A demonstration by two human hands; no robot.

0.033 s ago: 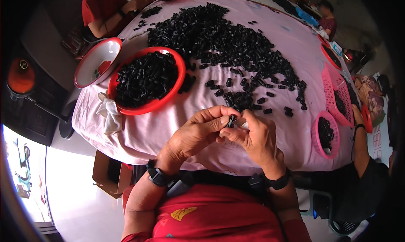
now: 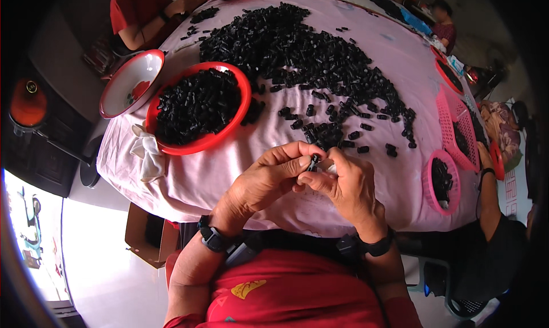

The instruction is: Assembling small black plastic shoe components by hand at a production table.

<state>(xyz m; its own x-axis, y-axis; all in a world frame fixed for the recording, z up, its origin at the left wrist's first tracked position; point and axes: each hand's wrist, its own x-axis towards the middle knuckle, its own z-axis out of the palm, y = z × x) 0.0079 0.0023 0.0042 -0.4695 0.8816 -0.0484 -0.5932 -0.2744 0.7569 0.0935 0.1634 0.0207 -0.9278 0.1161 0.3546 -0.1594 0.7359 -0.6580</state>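
Observation:
Over the near edge of the table, my two hands meet in front of me. My left hand (image 2: 264, 178) pinches a small black plastic part (image 2: 313, 161) between thumb and forefinger. Close against it, my right hand (image 2: 349, 185) has its thumb and forefinger pressed together around something small and pale, mostly hidden by the fingers. Just beyond the fingertips lies a small cluster of black cylindrical plastic parts (image 2: 326, 134). Behind that spreads a large heap of the same parts (image 2: 286, 48).
At left a red basin (image 2: 246, 99) holds many black parts, beside a white enamel bowl (image 2: 123, 79) and a white cloth (image 2: 147, 156). Pink baskets (image 2: 456, 182) stand at right. A pink cloth (image 2: 229, 168) covers the table. Other people sit around it; one arm (image 2: 488, 191) reaches in at right.

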